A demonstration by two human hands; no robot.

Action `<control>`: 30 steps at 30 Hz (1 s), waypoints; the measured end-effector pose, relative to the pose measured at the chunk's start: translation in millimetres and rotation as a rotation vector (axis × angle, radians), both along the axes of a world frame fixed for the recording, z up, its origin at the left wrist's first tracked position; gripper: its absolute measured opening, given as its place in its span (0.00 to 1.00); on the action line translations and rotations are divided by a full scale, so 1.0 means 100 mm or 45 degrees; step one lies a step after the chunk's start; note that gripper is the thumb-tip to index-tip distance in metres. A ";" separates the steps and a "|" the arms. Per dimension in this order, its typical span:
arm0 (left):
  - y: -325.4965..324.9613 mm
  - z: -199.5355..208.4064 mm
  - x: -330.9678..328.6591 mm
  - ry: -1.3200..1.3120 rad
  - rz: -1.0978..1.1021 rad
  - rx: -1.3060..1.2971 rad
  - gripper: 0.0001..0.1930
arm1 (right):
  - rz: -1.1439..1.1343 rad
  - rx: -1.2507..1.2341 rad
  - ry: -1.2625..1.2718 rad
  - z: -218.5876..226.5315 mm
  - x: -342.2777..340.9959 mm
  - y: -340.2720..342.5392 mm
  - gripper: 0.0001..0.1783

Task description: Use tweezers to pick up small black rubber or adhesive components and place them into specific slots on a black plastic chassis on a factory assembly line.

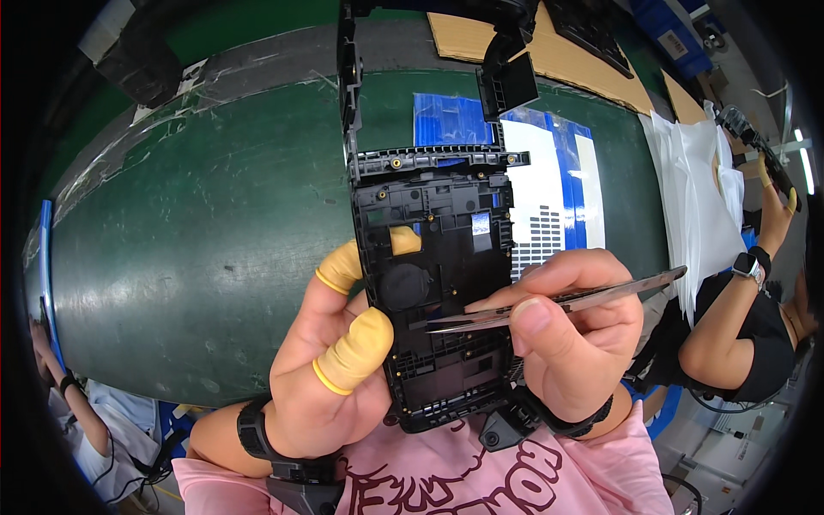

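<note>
Left hand: I see it closed around the left edge of the black plastic frame; thumb and forefinger wear yellow finger cots, the forefinger tip showing through an opening in the frame.
Right hand: grip pinched shut on metal tweezers, thumb on top, fingers curled beneath.
Black plastic frame: held upright in front of the chest, above the green counter, not resting on it; brass screw bosses along its top rail, a round recess near the middle.
Tweezers: tips point left and sit on the frame just beside the round recess; I cannot tell whether anything is between the tips.
Progress, as I judge it: frame is picked up and steadied, tool is at the work point; what is being placed or removed there is too small to see, so the fitting step looks in hand, not finished.
Behind the frame: blue-and-white printed sheet on the counter; cardboard further back.
Right margin: white sheets; another person's arm with a wristwatch.
</note>
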State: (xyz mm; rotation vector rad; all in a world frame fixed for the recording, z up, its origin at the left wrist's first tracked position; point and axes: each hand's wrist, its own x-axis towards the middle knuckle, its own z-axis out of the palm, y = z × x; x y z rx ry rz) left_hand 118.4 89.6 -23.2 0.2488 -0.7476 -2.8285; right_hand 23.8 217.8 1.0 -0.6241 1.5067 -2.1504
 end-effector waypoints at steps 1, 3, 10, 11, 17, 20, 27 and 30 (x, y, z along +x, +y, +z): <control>0.00 0.00 0.00 0.007 -0.007 -0.001 0.24 | -0.003 0.021 0.003 0.00 0.00 0.00 0.10; 0.00 0.01 0.00 0.001 -0.004 -0.001 0.24 | -0.004 0.043 0.004 0.01 0.00 -0.01 0.10; 0.01 0.00 0.02 -0.049 0.009 0.034 0.25 | 0.002 0.056 -0.002 0.01 -0.01 0.01 0.09; 0.01 0.00 0.02 -0.048 0.012 0.034 0.25 | 0.009 0.055 -0.019 0.02 -0.01 0.00 0.09; 0.01 0.01 0.01 0.002 -0.001 0.018 0.25 | 0.010 0.041 -0.029 0.02 0.00 -0.01 0.09; 0.01 0.00 0.01 0.012 -0.004 0.012 0.25 | -0.022 0.048 -0.017 0.01 0.01 -0.02 0.09; 0.02 0.01 0.01 0.049 0.013 -0.021 0.25 | -0.093 0.019 -0.080 0.00 0.05 -0.05 0.09; 0.02 0.01 0.01 0.051 0.011 -0.013 0.25 | -0.091 0.001 -0.085 -0.01 0.06 -0.07 0.09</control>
